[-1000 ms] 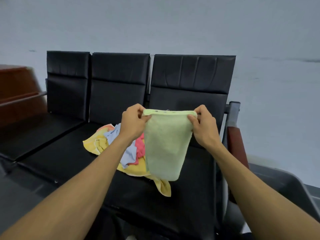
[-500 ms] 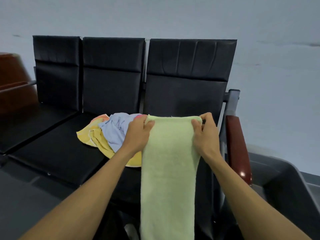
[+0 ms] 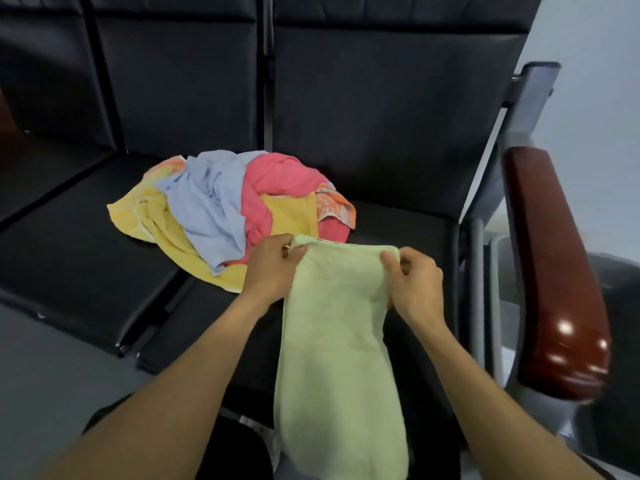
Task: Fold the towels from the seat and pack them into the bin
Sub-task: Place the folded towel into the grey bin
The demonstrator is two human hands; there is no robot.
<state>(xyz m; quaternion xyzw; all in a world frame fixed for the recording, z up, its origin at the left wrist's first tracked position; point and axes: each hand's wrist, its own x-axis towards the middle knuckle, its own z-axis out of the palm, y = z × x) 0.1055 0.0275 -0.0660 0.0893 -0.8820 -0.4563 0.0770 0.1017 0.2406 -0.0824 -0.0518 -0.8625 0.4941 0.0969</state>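
Black seat (image 3: 398,237) row: green towel (image 3: 339,341), half a second ago held high, now lowered over the seat's front edge. Left hand (image 3: 273,268) and right hand (image 3: 415,282) pinch its top corners. Lengthwise fold done; unfolded pile (image 3: 228,209) waits.

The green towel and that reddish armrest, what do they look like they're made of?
The green towel looks like soft terry cloth, cotton or microfibre: matt, fuzzy, hanging limp from both hands. The armrest looks like varnished wood or a wood-look plastic: dark red-brown, hard, with bright glossy highlights at its front end. Which one, the picture cannot settle.
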